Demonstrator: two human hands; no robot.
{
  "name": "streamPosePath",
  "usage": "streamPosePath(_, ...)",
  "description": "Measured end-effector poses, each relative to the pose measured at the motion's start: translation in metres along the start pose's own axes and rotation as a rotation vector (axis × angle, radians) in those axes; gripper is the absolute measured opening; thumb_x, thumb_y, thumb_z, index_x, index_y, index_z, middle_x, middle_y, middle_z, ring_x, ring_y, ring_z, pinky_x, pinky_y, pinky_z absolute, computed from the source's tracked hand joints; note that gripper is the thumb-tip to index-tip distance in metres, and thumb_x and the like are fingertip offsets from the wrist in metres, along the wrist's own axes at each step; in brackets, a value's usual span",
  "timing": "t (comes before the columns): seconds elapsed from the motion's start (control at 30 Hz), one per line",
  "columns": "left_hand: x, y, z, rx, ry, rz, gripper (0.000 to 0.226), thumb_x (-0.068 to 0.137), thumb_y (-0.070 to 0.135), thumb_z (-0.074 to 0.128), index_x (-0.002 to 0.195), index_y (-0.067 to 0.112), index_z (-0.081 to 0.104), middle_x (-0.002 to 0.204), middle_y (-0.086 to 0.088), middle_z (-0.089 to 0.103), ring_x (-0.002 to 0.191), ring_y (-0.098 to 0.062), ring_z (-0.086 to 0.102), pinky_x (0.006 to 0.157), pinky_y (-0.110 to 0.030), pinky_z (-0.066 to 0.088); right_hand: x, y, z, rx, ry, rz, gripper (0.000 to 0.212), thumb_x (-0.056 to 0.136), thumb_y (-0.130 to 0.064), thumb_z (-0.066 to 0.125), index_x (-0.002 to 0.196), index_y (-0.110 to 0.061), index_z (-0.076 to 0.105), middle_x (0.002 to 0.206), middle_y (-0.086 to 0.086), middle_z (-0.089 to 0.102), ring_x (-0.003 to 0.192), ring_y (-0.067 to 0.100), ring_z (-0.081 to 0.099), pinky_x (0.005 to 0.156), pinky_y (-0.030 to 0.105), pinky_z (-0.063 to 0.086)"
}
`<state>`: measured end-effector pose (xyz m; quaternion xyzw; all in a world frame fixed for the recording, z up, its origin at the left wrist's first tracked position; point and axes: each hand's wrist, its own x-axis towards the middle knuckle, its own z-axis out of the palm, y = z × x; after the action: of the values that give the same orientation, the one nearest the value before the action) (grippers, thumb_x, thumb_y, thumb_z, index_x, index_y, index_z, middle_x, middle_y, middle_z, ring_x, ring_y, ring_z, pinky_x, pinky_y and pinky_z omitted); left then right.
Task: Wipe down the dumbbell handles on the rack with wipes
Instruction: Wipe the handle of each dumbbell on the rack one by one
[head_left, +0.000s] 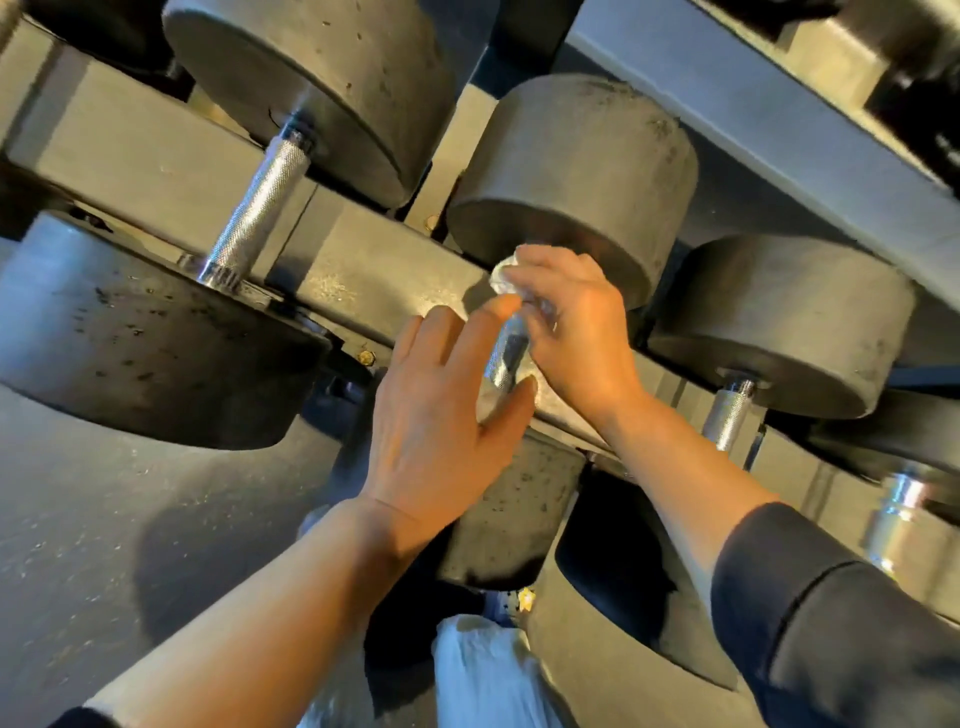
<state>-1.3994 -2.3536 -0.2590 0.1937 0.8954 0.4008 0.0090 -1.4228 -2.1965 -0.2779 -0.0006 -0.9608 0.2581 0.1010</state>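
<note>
The rack (363, 260) ran slantwise across your view, its grey rails carrying heavy dark dumbbells. The biggest dumbbell (156, 332) sat at your left, its knurled steel handle (254, 208) bare and shining between two round heads. In the middle sat the dumbbell (576, 176) you were working on, its far head above your hands and its near head (514, 514) below them. A third dumbbell (784, 322) lay just to the right, with a short stretch of its handle (730, 410) showing. The grey floor (104, 519) filled the lower left.

Your right hand (571, 322) curled over the top of the middle handle (509, 353), fingers pinching a crumpled white wipe (506, 270) against the steel right under the far head. Your left hand (441, 410) was spread, fingers straight and relaxed, lying beside the lower part of that handle with thumb and forefinger either side of it; whether it touched the steel, I cannot tell. A dark sleeve (831, 623) was pushed up your right forearm. Something pale (483, 675), cloth or plastic, hung near the bottom edge, too blurred to name.
</note>
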Motion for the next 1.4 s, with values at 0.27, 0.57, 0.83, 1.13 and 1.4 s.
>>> streamPosePath(0.27, -0.024, -0.042, -0.01, 0.112, -0.114, 0.067, 0.05, 0.087, 0.055, 0.045, 0.128, 0.027, 0.056, 0.106, -0.006, 0.037, 0.094, -0.018, 0.031, 0.076, -0.027, 0.03, -0.015, -0.001, 0.012, -0.175, -0.227, -0.123, 0.032, 0.066, 0.013, 0.055, 0.084, -0.009, 0.069, 0.082, 0.0, 0.067, 0.077, 0.024, 0.05, 0.072, 0.026, 0.035)
streamPosePath(0.57, -0.026, -0.049, -0.007, -0.012, -0.111, 0.084, 0.056, 0.088, 0.053, 0.044, 0.133, 0.02, 0.054, 0.103, -0.015, 0.044, 0.096, -0.025, 0.033, 0.078, -0.022, 0.019, -0.016, -0.026, -0.007, -0.023, -0.542, 0.041, 0.033, 0.073, 0.01, 0.064, 0.096, -0.01, 0.075, 0.09, 0.006, 0.069, 0.086, 0.022, 0.054, 0.072, 0.021, 0.04)
streamPosePath(0.83, -0.026, -0.049, -0.006, -0.07, -0.106, 0.044, 0.061, 0.084, 0.055, 0.044, 0.133, 0.019, 0.05, 0.108, -0.007, 0.035, 0.099, -0.023, 0.031, 0.079, -0.031, 0.032, 0.01, -0.019, 0.015, -0.436, -0.258, -0.036, 0.017, 0.084, 0.005, 0.056, 0.076, -0.01, 0.06, 0.074, -0.002, 0.053, 0.082, 0.016, 0.038, 0.073, 0.019, 0.037)
streamPosePath(1.13, -0.026, -0.05, -0.005, -0.09, -0.124, 0.025, 0.063, 0.085, 0.055, 0.043, 0.136, 0.018, 0.048, 0.109, -0.004, 0.032, 0.101, -0.021, 0.031, 0.077, -0.028, 0.033, -0.01, -0.016, -0.001, -0.252, -0.362, -0.06, 0.028, 0.078, 0.006, 0.064, 0.103, -0.006, 0.072, 0.101, 0.005, 0.07, 0.096, 0.013, 0.042, 0.084, 0.01, 0.031)
streamPosePath(1.4, -0.025, -0.047, -0.011, 0.013, -0.113, 0.049, 0.065, 0.089, 0.057, 0.039, 0.134, 0.012, 0.051, 0.113, -0.011, 0.039, 0.102, -0.022, 0.032, 0.08, -0.027, 0.029, -0.046, -0.019, -0.025, 0.021, 0.028, 0.267, 0.029, 0.079, 0.006, 0.067, 0.099, -0.014, 0.073, 0.091, -0.021, 0.057, 0.094, 0.006, 0.049, 0.081, 0.009, 0.041)
